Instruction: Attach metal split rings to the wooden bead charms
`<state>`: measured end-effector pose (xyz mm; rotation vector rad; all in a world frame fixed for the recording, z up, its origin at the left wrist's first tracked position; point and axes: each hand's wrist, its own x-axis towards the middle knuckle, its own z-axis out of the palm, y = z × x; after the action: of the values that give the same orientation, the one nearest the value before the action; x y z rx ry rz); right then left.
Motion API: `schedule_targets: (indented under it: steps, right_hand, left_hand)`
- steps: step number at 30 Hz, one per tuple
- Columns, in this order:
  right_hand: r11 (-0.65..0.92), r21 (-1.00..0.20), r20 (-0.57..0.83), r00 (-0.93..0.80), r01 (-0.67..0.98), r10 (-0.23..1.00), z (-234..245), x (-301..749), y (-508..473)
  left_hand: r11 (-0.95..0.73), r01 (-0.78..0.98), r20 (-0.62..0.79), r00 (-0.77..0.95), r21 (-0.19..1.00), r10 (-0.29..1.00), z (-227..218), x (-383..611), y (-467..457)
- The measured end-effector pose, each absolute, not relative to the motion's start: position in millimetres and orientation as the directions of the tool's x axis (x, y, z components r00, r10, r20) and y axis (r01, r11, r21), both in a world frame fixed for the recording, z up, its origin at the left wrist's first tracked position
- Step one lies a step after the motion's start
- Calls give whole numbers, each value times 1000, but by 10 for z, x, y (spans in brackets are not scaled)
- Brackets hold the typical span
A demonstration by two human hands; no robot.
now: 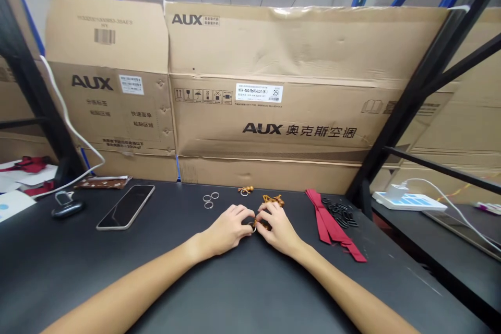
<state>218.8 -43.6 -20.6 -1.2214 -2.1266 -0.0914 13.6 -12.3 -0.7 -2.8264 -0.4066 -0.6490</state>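
My left hand [230, 228] is closed in a pinch on a small silver split ring [253, 228] just above the black table [219, 292]. Close against it, my right hand [280, 230] pinches an orange-brown beaded charm [266, 226], which its fingers partly cover. Ring and charm meet between the fingertips; whether they are joined is hidden. Beyond my right hand lies a small pile of similar orange-brown charms [273, 199]. Another charm with a ring [245, 190] rests farther back. Three loose split rings [209, 204] lie to the left.
Dark red ribbon strips [332, 229] and a heap of black clips [341, 213] lie on the right. A phone [127, 207], a black earphone case [67, 209] and a brown wrapper [102, 182] lie left. Cardboard sheets [266, 52] stand behind; a black metal post [407, 99] slants up right.
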Motion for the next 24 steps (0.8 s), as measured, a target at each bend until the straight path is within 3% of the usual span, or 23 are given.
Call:
schedule_targets:
  steps: [4,7,12,24]
  right_hand:
    - [557,-273,578,-329,785,747,-210,2190,-429]
    - [568,-281,582,-334,773,741,-210,2205,-420]
    - [590,-285,580,-354,755,733,-198,2203,-428]
    - [545,-278,576,-317,791,754,-199,2186,-431]
  left_hand:
    - [-916,277,394,907,-291,149,3,140,-128]
    - [-910,282,394,907,-303,149,1,150,-129]
    - [-922,349,467,851,-166,239,-25,148,-118]
    - [-944,327,454,835,49,313,14,125,-129]
